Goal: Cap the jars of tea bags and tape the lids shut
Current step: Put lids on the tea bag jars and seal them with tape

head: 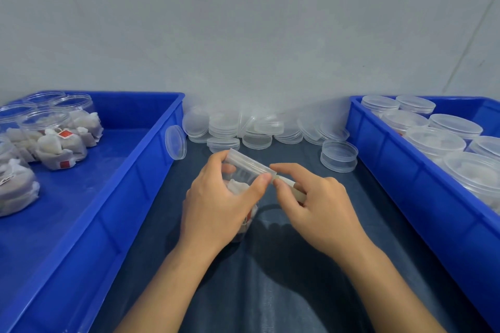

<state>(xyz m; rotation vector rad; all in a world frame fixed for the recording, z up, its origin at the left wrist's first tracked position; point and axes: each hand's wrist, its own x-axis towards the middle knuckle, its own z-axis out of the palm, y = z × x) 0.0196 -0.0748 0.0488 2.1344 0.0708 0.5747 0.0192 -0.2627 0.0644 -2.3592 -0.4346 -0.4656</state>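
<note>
Two blue bins flank the grip: left bin (113, 197) with uncapped jars (54, 140), right bin (405, 184) with capped jars (433, 142). Spare lids (257, 130) lie beyond it. Left hand (216, 203) wraps the capped, tilted jar (243, 170); right hand (322, 205) pinches tape (286, 182) at the lid's edge.
</note>
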